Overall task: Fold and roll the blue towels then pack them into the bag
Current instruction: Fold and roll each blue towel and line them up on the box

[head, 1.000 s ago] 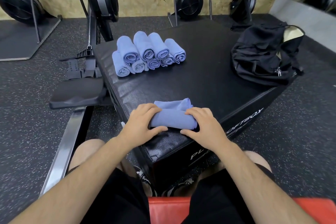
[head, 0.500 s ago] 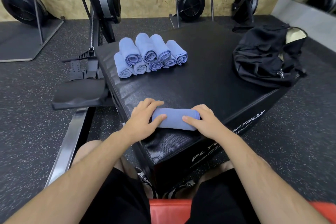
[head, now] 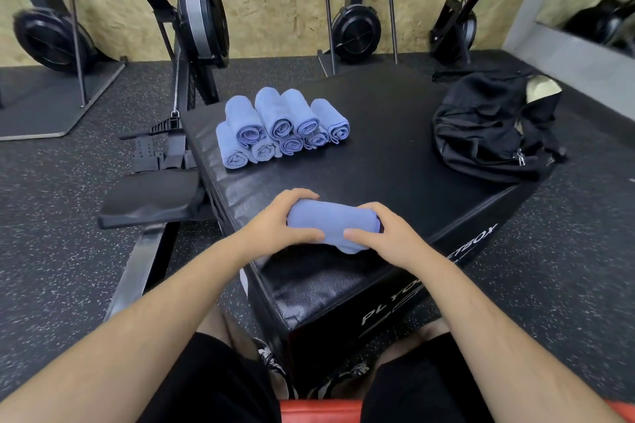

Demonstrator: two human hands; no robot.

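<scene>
A rolled blue towel (head: 331,221) is held just above the near part of the black plyo box (head: 395,175). My left hand (head: 278,227) grips its left end, fingers curled over the top and thumb along the front. My right hand (head: 385,233) grips its right end the same way. A stack of several rolled blue towels (head: 280,127) lies at the far left of the box top. The black bag (head: 491,130) sits at the box's right corner, its top open and showing a pale lining.
A rowing machine's rail and seat (head: 151,196) run along the box's left side. More rowing machines (head: 357,31) stand against the wooden back wall. Speckled rubber floor surrounds the box. A red seat edge (head: 319,410) shows below my knees.
The loose flap of the towel has been rolled in. Both hands then closed round the finished roll and lifted it slightly off the box.
</scene>
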